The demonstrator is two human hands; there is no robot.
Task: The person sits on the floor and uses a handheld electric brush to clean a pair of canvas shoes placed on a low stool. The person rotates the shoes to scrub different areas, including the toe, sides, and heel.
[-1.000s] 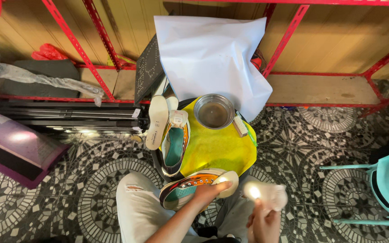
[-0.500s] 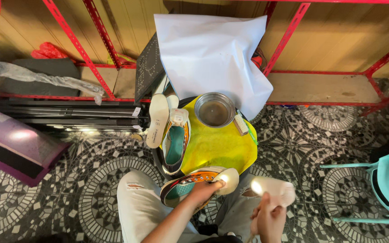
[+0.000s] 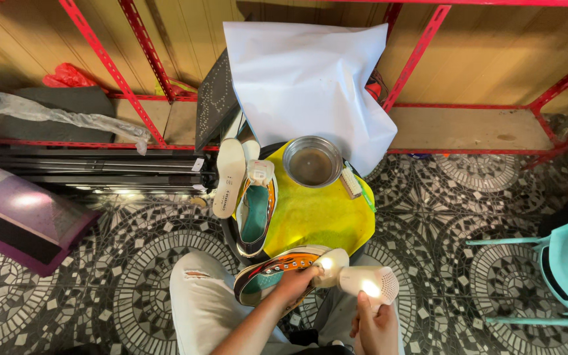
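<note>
My left hand [image 3: 295,283] grips an orange sneaker [image 3: 276,271] with a teal lining and a white toe cap, held above my knees. A white hair dryer [image 3: 368,284] is in my right hand [image 3: 376,325], and its nozzle points left, close to the sneaker's toe. The second orange sneaker [image 3: 256,213] lies on the yellow cloth [image 3: 323,217] in front of me, with a white insole [image 3: 229,177] leaning beside it. A metal bowl [image 3: 312,162] of murky water and a small brush [image 3: 351,182] sit at the far side of the cloth.
A red metal shelf frame [image 3: 422,56] with wooden boards stands behind, and a white sheet [image 3: 304,72] hangs over it. A teal plastic chair [image 3: 563,269] is at the right. A purple panel [image 3: 14,217] and black bars lie at the left on the patterned tile floor [image 3: 468,197].
My right hand has swung the hair dryer left and lower, bringing its nozzle close to the sneaker's toe. The left hand and the sneaker have hardly moved.
</note>
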